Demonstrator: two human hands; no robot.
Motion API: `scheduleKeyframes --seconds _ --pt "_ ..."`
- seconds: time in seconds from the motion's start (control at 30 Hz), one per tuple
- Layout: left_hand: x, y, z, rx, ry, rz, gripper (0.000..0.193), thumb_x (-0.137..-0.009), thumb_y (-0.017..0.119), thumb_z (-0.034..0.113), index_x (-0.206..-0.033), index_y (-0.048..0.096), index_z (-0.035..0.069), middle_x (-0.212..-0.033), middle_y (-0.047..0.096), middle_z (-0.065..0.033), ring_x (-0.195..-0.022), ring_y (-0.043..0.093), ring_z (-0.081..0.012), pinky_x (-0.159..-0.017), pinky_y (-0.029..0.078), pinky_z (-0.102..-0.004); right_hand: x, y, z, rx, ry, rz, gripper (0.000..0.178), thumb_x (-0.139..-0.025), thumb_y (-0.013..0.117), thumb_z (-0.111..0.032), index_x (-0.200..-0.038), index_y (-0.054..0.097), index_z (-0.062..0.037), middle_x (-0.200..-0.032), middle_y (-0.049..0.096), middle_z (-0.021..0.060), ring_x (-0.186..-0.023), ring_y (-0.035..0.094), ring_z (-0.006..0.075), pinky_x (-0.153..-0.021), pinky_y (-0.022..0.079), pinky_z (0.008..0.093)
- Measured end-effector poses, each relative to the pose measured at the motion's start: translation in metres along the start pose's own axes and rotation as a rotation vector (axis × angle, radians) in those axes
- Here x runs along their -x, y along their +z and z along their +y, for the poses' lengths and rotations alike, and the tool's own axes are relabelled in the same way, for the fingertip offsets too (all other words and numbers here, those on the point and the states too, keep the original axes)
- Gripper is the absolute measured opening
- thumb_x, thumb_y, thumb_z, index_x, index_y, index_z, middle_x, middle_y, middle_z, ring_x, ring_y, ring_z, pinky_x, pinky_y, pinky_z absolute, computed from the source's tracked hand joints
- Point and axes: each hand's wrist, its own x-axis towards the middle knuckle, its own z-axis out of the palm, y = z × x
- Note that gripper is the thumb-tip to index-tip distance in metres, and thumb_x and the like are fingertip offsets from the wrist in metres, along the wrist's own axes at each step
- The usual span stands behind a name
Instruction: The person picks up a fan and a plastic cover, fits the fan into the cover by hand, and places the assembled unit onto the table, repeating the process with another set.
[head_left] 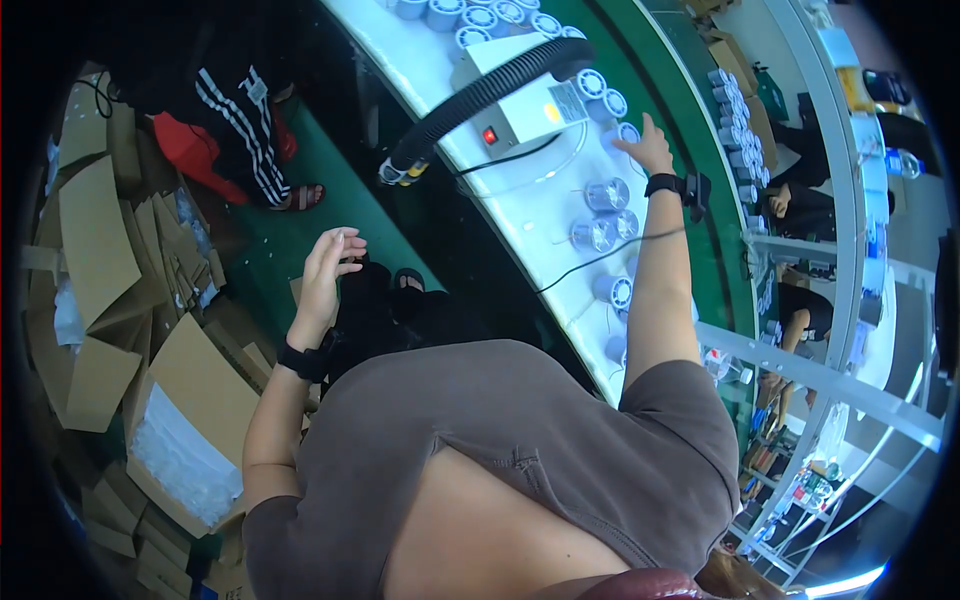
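My right hand point(652, 150) is stretched out over the white workbench point(555, 245), fingers apart and nothing visible in them. Its thumb is beside a white cylindrical part with a round slotted end point(627, 134); whether they touch I cannot tell. Below the wrist stand clear-sided cylinders point(606, 194), and another slotted white cylinder point(615, 291) lies nearer to me. My left hand point(328, 268) hangs in the air away from the bench, over the floor, with loosely bent fingers and nothing seen in it. Both wrists wear black bands.
A white box-shaped machine point(525, 95) with a red switch and a black corrugated hose point(480, 100) stands on the bench. Beyond runs a green conveyor point(690, 130) with stacked cylinders. Cardboard boxes point(195, 400) crowd the left. A person's striped trouser leg point(240, 135) is nearby.
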Motion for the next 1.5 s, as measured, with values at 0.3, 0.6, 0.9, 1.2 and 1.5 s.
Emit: scheduleKeyframes --seconds 0.3,0.6,0.9,1.2,1.5 --pt "-0.025 -0.037 0.042 -0.385 0.077 -0.211 0.024 -0.086 0.041 0.020 -0.101 0.047 0.002 -0.084 0.055 -0.0067 -0.077 0.053 -0.0118 -0.069 0.041 -0.0223 0.025 -0.046 0.001 -0.762 0.258 0.295 0.051 -0.067 0.061 -0.036 -0.104 0.053 -0.0012 -0.100 0.056 0.0146 -0.088 0.056 0.0238 -0.071 0.046 0.0329" --pt "-0.050 0.041 0.083 -0.548 0.191 -0.895 0.040 -0.080 0.051 0.031 -0.104 0.045 -0.001 -0.066 0.055 -0.0077 -0.059 0.055 -0.0139 -0.053 0.042 -0.0244 0.238 -0.110 -0.190 -0.875 -0.344 -0.677 0.085 -0.056 0.065 -0.014 -0.128 0.023 -0.0007 -0.087 0.058 0.0109 -0.077 0.057 0.0208 -0.072 0.043 0.0292" --pt "-0.052 -0.009 0.031 -0.455 -0.191 -0.988 0.061 -0.077 0.053 0.043 -0.111 0.042 -0.006 -0.067 0.056 -0.0107 -0.054 0.055 -0.0138 -0.042 0.042 -0.0198 0.244 -0.049 -0.254 -0.678 -0.504 -0.636 0.101 -0.055 0.075 -0.032 -0.129 0.014 -0.0013 -0.067 0.058 0.0182 -0.063 0.059 0.0295 -0.059 0.046 0.0304" --pt "-0.047 -0.053 0.009 -0.151 -0.429 -1.008 0.066 -0.076 0.055 0.039 -0.118 0.034 -0.008 -0.077 0.055 -0.0128 -0.052 0.055 -0.0150 -0.049 0.049 -0.0200 0.238 -0.041 -0.295 -0.564 -0.715 -0.877 0.099 -0.058 0.074 -0.034 -0.129 0.013 -0.0020 -0.071 0.058 0.0224 -0.066 0.060 0.0298 -0.063 0.047 0.0304" --pt "-0.077 -0.091 -0.063 0.425 -0.590 -0.460 0.046 -0.081 0.030 0.041 -0.094 0.049 0.002 -0.067 0.053 -0.0094 -0.042 0.043 -0.0135 -0.036 0.035 -0.0208 0.228 -0.075 -0.237 -0.866 -0.437 -0.617 0.056 -0.075 0.061 -0.020 -0.122 0.036 -0.0047 -0.094 0.058 0.0139 -0.086 0.057 0.0188 -0.076 0.043 0.0284"
